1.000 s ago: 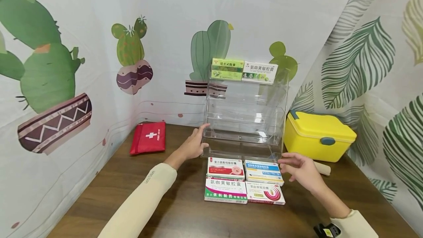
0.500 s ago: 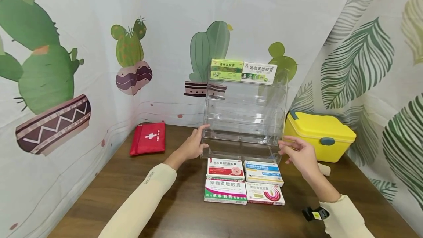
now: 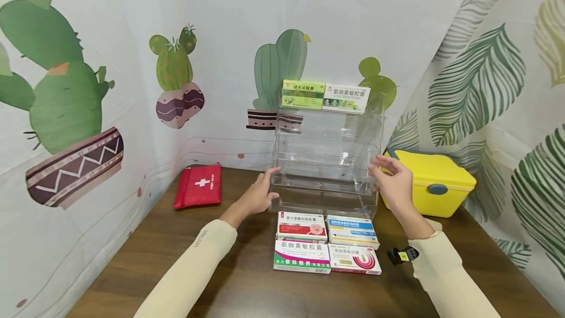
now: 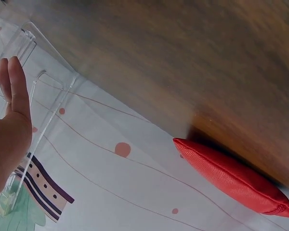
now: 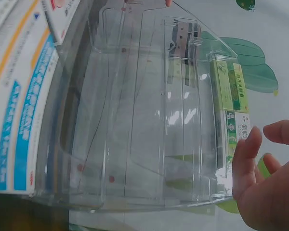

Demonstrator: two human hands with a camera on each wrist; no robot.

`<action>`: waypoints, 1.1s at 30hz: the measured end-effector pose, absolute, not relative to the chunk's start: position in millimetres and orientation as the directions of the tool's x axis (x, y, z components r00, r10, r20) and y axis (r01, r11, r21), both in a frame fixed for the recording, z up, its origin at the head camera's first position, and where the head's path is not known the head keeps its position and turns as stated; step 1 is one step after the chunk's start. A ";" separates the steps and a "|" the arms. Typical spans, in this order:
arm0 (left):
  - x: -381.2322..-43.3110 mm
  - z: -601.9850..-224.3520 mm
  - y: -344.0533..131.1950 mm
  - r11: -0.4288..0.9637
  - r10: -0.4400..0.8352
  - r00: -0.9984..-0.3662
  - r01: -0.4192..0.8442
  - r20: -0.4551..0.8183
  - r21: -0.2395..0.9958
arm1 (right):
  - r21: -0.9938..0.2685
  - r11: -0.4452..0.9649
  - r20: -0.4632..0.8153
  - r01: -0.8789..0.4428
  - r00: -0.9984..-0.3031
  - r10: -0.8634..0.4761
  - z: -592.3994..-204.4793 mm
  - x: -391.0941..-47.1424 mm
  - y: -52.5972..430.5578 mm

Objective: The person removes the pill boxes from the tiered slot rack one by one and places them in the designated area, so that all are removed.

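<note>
The clear rack (image 3: 326, 186) stands near the table's (image 3: 247, 278) far edge, the left hand (image 3: 255, 195) at its left side, thumb spread from fingers; the right hand (image 3: 394, 184), loosely bent, fingertips parted, at its right.

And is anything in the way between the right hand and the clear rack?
Nothing visible. The right hand is at the right edge of the clear rack; the yellow case stands farther right.

Six medicine boxes (image 3: 302, 226), one clear display rack (image 3: 324, 187), one red first-aid pouch (image 3: 197, 185), one yellow case (image 3: 425, 173), two hands (image 3: 257, 196), one tabletop (image 3: 247, 283).
</note>
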State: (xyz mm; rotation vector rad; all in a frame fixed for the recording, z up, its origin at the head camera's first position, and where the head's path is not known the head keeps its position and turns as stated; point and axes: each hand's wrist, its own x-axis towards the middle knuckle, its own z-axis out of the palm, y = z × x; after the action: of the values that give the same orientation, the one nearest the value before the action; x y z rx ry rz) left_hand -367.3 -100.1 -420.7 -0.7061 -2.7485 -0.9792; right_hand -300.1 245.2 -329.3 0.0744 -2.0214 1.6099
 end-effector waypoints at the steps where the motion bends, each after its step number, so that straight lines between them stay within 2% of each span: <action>1: -367.5 -420.5 -100.0 0.679 0.381 -0.881 0.473 0.282 0.562 | -0.887 0.277 0.444 -0.369 -0.846 0.295 -327.6 -302.5 244.0; 6: -367.9 -419.1 -99.4 0.679 0.376 -0.886 0.463 0.271 0.570 | -0.904 0.231 0.420 -0.359 -0.841 0.341 -318.1 -312.9 238.4; 21: -368.8 -420.7 -101.2 0.687 0.359 -0.898 0.438 0.253 0.579 | -0.913 0.230 0.404 -0.338 -0.833 0.379 -291.3 -345.4 224.8; 33: -366.8 -420.2 -100.4 0.674 0.385 -0.880 0.474 0.279 0.566 | -0.911 0.284 0.392 -0.300 -0.844 0.365 -270.3 -368.3 219.3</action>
State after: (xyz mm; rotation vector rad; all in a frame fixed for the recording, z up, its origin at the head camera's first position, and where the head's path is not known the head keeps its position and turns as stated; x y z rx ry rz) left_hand -366.8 -100.4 -420.2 -0.7094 -2.7485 -0.9876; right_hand -368.3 219.3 -270.3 -0.0582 -2.0168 1.6041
